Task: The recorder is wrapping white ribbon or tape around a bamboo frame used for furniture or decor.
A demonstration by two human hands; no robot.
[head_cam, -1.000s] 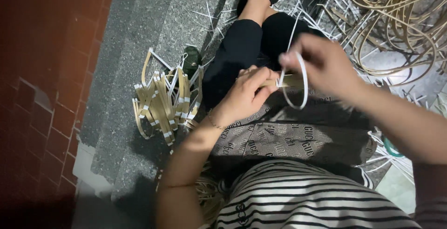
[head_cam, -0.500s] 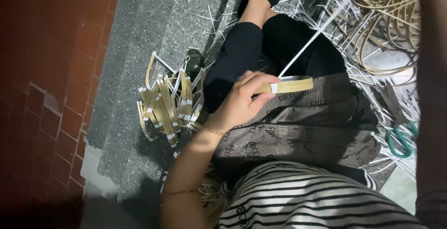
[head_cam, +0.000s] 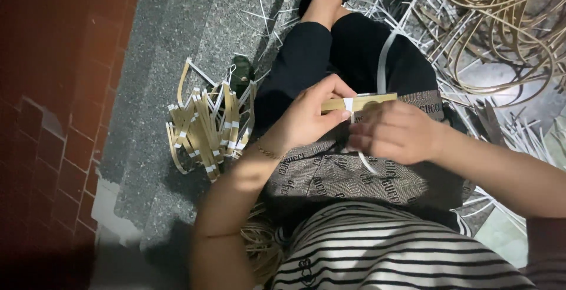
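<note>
On a grey stone floor beside a red brick wall, a bundle of cane strips [head_cam: 362, 102] lay over the lap, left hand [head_cam: 306, 119] clamped around it, right hand [head_cam: 392, 132] pinching a white strap [head_cam: 383, 66]. Tied bundles [head_cam: 206, 128] lay nearby.

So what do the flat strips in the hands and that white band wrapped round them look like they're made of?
The strips look like split bamboo or cane: pale tan, matte, flat and stiff. The white band looks like thin plastic strapping, smooth and slightly glossy, though it could be tape. The bundles on the floor match both.
</note>
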